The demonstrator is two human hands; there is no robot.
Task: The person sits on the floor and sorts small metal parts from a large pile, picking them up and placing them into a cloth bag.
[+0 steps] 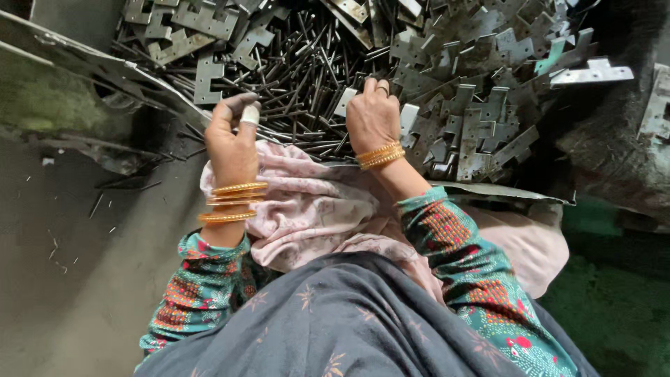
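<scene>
Hands, two, bare, both reaching forward over a lap draped in pink cloth [307, 202] into a heap of metal parts. Left hand [234, 136]: wrist with gold bangles, a white wrap on one fingertip, fingers curled loosely together at the near edge of the heap; whether this grip pinches a pin cannot be told, since the fingertips point away from the camera. Right hand [373, 119]: ring on one finger, bangles at the wrist, fingers pressed together around a small pale flat metal piece [345, 101] that shows just left of the knuckles. Thin dark steel pins [307, 84]: a dense loose pile directly ahead of and between both hands, long axes mostly running away from the person, some crossed. Flat notched grey brackets [474, 119]: heaped to the right of the right hand, touching and overlapping, nearer that hand than the left; more brackets lie at the far edge. Bent sheet-metal tray edge [91, 66]: left of the left hand.
</scene>
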